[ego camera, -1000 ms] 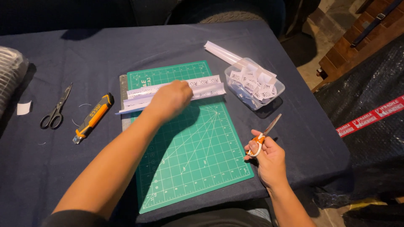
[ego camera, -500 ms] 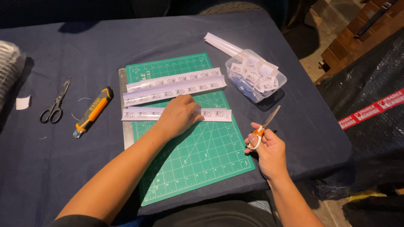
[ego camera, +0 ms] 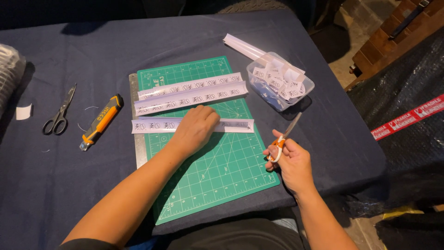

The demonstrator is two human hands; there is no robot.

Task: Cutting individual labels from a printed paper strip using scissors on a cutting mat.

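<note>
Near table's left edge: white scrap [ego camera: 23, 111], then black scissors [ego camera: 58, 113] lying flat, then orange-and-black knife [ego camera: 101, 122], all on dark cloth [ego camera: 69, 185]. Steel ruler [ego camera: 137, 125] laid along left edge of green mat [ego camera: 222, 171]. Three long printed paper strips across mat's upper half: two [ego camera: 192, 92] side by side near top edge, third strip [ego camera: 238, 125] just below, overhanging ruler at left end. Left hand [ego camera: 194, 128] pressed flat, palm down, on middle of third strip; fingers spread, not gripping. Right hand [ego camera: 289, 159] raised off mat's right edge, closed around orange handles of small scissors [ego camera: 284, 136], blades pointing up-right, apparently shut. Clear tub [ego camera: 280, 79] of cut labels stood near table's right edge, beyond mat's top right corner.
</note>
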